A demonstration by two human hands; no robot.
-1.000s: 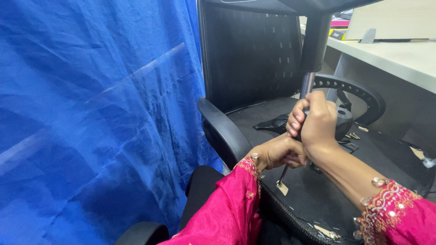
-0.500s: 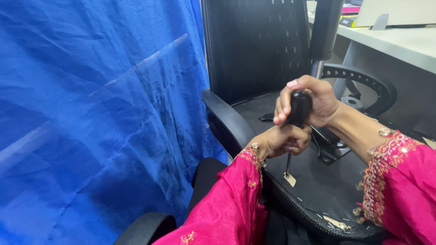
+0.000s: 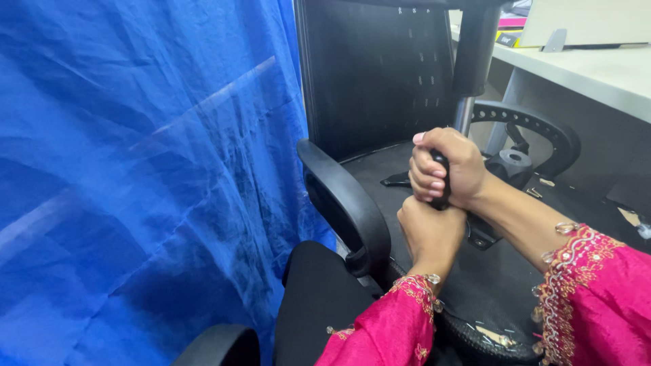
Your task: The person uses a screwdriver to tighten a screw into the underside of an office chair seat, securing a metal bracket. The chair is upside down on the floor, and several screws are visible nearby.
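Both hands are stacked on one tool: your right hand is clamped tight around the black screwdriver handle, and your left hand is closed just under it, touching the right fist, likely around the lower handle or shaft, which is hidden. Each grip is fully closed, no gap showing. Stacking looks meant to add downward force and keep the tool upright and steady.

Tool stands roughly vertical over the black office chair seat, near its middle, tip not visible. Black mechanism part sits on the seat just behind your hands, with the curved armrest beyond it. Near armrest is to your left, beside the blue plastic sheet. White counter is at top right, well apart from the work.
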